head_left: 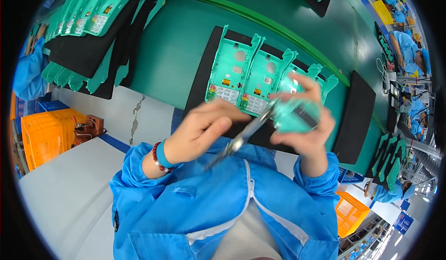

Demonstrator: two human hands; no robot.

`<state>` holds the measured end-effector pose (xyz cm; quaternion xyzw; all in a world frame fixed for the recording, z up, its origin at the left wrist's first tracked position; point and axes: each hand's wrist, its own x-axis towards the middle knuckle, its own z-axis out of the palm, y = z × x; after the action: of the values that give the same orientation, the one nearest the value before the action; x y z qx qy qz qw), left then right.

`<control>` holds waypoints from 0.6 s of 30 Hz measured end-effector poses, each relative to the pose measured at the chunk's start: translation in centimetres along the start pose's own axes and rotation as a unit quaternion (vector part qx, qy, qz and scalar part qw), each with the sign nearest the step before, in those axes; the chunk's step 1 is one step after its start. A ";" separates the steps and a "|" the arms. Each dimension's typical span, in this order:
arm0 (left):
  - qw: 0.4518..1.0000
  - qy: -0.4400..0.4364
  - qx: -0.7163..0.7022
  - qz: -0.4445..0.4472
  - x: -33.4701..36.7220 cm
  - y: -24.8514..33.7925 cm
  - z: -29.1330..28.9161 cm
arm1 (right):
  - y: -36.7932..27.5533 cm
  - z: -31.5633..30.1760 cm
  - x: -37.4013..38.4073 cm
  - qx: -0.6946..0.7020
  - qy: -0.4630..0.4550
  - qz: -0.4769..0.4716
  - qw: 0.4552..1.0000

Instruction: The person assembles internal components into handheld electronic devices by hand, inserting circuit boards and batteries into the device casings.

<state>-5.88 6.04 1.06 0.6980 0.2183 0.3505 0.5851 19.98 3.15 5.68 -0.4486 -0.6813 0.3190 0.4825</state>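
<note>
My right hand (309,125) curls its fingers and thumb round a small teal plastic part (295,116), smeared by motion. A long metal tool (244,134), also blurred, slants between my hands, its upper end close to the fingers of my right hand; its exact kind I cannot make out. My left hand (204,127) is beside the tool, fingers stretched toward it and thumb apart, with nothing visible between them. Behind both hands, teal handset housings (238,58) with translucent keypads stand in a row on a black foam mat (197,86).
Stacks of teal housings on black foam (79,55) rise at the left. A green rail (274,28) crosses the bench behind the row. Another black mat (355,120) lies to the right. Orange crates (49,134) stand left and right below bench height. Co-workers in blue sit farther right.
</note>
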 end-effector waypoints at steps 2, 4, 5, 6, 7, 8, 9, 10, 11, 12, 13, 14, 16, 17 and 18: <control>0.938 0.097 0.332 0.013 -0.4 -0.3 -0.4 | 0.3 -0.4 1.9 0.014 0.121 0.004 0.993; 0.883 0.117 0.455 0.024 -1.6 -1.7 -0.4 | 0.2 -1.0 4.4 -0.150 0.107 0.005 0.983; 0.880 0.123 0.457 0.042 -2.1 -2.3 -0.3 | 0.1 -0.8 5.5 -0.192 0.072 -0.016 0.979; 0.876 0.130 0.461 0.057 -2.6 -2.9 -0.3 | 0.0 -0.2 6.2 -0.222 0.043 -0.010 0.974; 0.866 0.131 0.475 0.086 -2.8 -3.2 -0.3 | 0.0 0.3 6.9 -0.252 0.014 -0.003 0.968; 0.867 0.129 0.474 0.084 -3.0 -3.4 -0.2 | 0.2 0.6 7.5 -0.292 -0.044 -0.021 0.955; 0.865 0.142 0.472 0.096 -3.3 -3.7 -0.1 | 0.4 0.9 8.0 -0.292 -0.043 -0.018 0.955; 0.862 0.155 0.471 0.107 -3.4 -3.8 -0.1 | 0.6 1.2 8.4 -0.315 -0.062 -0.011 0.947; 0.864 0.153 0.469 0.106 -3.4 -3.9 -0.1 | 0.7 1.5 8.8 -0.337 -0.081 -0.003 0.938; 0.862 0.159 0.467 0.115 -3.4 -3.9 -0.2 | 0.4 1.7 9.3 -0.352 -0.084 -0.031 0.932; 0.860 0.165 0.466 0.124 -3.4 -4.0 -0.2 | -0.1 1.7 9.8 -0.353 -0.084 -0.028 0.932; 0.862 0.164 0.464 0.122 -3.4 -4.1 -0.2 | -0.5 1.8 10.3 -0.372 -0.104 -0.044 0.921; 0.858 0.171 0.465 0.134 -3.5 -4.3 -0.3 | -1.2 2.4 10.8 -0.394 -0.146 -0.039 0.907; 0.859 0.171 0.464 0.133 -3.6 -4.5 -0.3 | -0.9 2.7 10.7 -0.394 -0.147 -0.037 0.906; 0.859 0.163 0.468 0.130 -3.9 -4.7 -0.4 | -0.3 3.0 10.5 -0.395 -0.146 -0.065 0.905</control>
<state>-8.20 4.54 -4.36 0.8446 0.3557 0.3888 0.0945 15.65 12.73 8.86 -0.5054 -0.8420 0.0534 0.1811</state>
